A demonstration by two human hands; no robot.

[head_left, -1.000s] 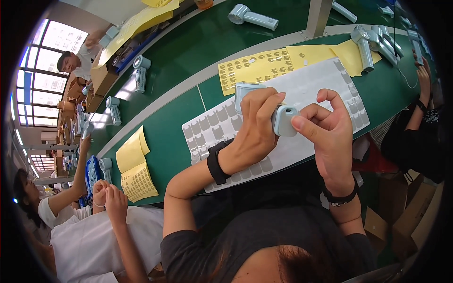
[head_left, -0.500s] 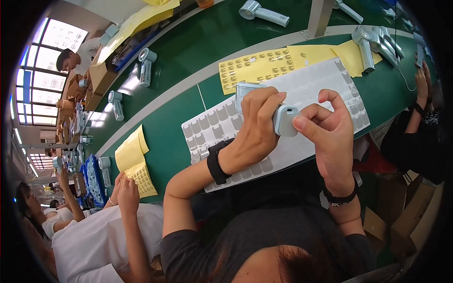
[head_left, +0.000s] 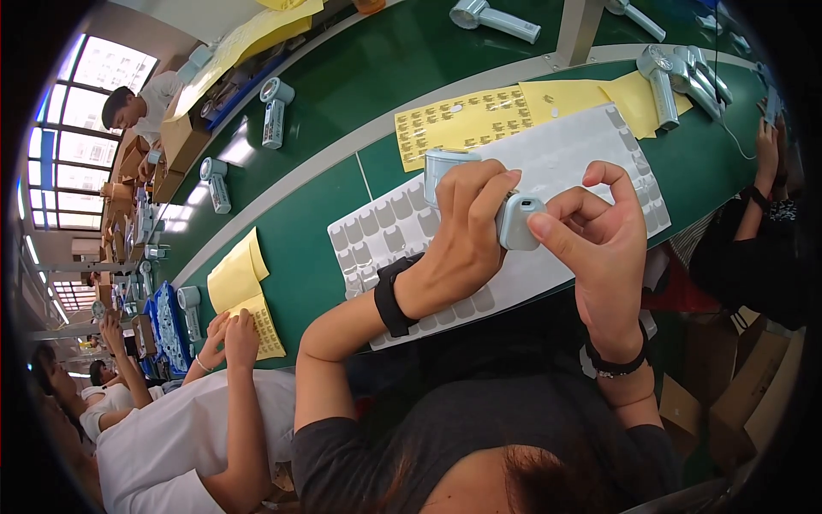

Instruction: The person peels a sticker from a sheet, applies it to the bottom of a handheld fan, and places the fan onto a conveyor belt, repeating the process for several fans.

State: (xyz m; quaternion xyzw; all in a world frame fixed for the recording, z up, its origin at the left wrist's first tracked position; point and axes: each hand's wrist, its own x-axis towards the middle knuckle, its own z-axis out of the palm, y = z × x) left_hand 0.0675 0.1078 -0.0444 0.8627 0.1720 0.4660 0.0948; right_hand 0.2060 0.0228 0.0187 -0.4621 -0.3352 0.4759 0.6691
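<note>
Fan: pale blue [head_left: 520, 236], with a rounded head showing beyond the knuckles and a blunt, round-cornered end turned to the viewer
Fan end: a small dark slot near the top, a flat greyish face below it
Fan's place: in the left hand [head_left: 467, 214], above the white sheet [head_left: 548, 176], tilted, head away to the upper left
Left hand: closed around the fan's handle, back of the hand upward, fingers bent over and hiding most of the grip
Right hand: half open [head_left: 599, 227], thumb tip at the edge of the fan end, forefinger bent close behind it, the other fingers loosely curled; whether it pinches the fan cannot be told
Wristbands: one dark band [head_left: 396, 295] on the left wrist, another [head_left: 625, 364] on the right
White sheet: smooth and slightly glossy, with rows of grey, round-cornered stickers along its left and right parts and a bare middle
Yellow sheet: thin and papery [head_left: 462, 128], small printed labels in clusters, just behind the white sheet
Surface: flat, dark green [head_left: 312, 274], crossed by a thin pale line, edged by a grey metal strip [head_left: 347, 152]
Other fans: pale blue, smooth-cased, grouped at the right [head_left: 659, 90]
Co-worker's hands: bent over a folded yellow sheet [head_left: 233, 283] at the left [head_left: 240, 338]
</note>
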